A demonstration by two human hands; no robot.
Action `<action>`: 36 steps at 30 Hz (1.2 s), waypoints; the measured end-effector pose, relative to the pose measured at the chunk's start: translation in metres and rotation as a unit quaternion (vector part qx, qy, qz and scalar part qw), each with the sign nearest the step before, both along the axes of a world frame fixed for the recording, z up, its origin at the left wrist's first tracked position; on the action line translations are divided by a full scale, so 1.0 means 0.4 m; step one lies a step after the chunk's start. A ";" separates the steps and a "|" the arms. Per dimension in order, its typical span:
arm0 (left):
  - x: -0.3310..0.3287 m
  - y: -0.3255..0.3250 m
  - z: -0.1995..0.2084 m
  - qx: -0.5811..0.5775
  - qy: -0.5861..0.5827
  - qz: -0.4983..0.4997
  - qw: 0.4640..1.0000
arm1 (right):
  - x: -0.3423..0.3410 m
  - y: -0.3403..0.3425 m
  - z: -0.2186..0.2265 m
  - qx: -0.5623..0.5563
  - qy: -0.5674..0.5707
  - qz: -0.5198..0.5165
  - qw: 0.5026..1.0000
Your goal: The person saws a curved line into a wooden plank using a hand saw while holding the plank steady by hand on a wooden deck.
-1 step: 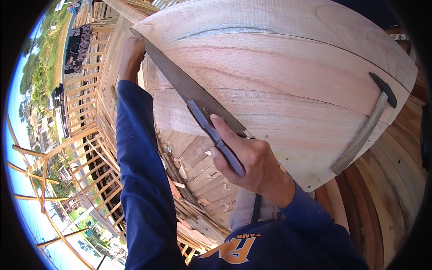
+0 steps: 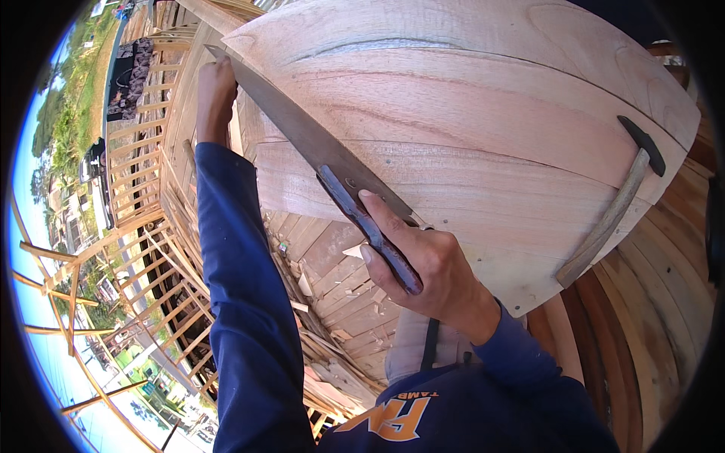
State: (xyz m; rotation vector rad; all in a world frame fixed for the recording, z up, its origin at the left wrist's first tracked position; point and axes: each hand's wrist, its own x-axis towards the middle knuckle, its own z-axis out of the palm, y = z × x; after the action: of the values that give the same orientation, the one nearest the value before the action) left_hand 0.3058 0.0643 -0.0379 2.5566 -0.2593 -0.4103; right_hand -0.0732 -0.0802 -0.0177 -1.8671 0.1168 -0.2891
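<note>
A handsaw (image 2: 287, 117) with a long grey blade and a dark, worn handle lies slantwise over the left edge of a broad panel of pale wooden boards (image 2: 468, 113). My right hand (image 2: 430, 272) is wrapped round the handle, its forefinger stretched along the blade's base. At the far end, my left hand (image 2: 217, 90) is closed at the blade's narrow tip, thumb side against the metal; its fingertips are partly hidden. On the panel's right side rests a hammer (image 2: 612, 215) with a black head and wooden handle, touched by neither hand.
Below the panel, a plank floor (image 2: 325, 264) carries wood scraps and chips. Long loose strips (image 2: 317, 340) are piled beside my left arm. A slatted wooden railing (image 2: 140, 174) runs along the left, with greenery beyond. Curved dark planks (image 2: 604, 362) lie at the right.
The saw has shifted slightly, its tip farther left and up. My left hand has moved a little left with the tip; my right hand has moved slightly right. The hammer stays on the panel.
</note>
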 end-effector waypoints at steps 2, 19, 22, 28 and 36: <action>-0.134 -0.043 0.017 0.069 0.021 0.086 0.994 | -0.104 -0.021 0.000 -0.015 0.005 0.001 1.000; -0.574 -0.111 0.036 0.099 0.045 0.004 0.994 | -0.590 -0.087 -0.021 -0.052 0.041 0.038 0.997; -0.544 -0.088 0.047 0.065 0.138 -0.024 0.988 | -0.598 -0.075 -0.030 -0.054 0.035 0.031 0.997; -0.767 -0.132 0.132 -0.058 -0.081 -0.004 0.995 | -0.612 -0.122 -0.008 -0.093 0.106 0.046 0.989; -1.224 -0.167 0.016 -0.409 -0.103 -0.363 0.831 | -0.598 -0.069 -0.045 -0.062 0.139 0.050 0.987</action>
State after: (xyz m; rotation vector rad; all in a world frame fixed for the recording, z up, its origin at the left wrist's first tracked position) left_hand -0.1839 -0.0023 -0.0316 1.5626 -1.2175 -0.2047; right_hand -0.3124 -0.1079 -0.0358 -2.0232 0.1986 0.0365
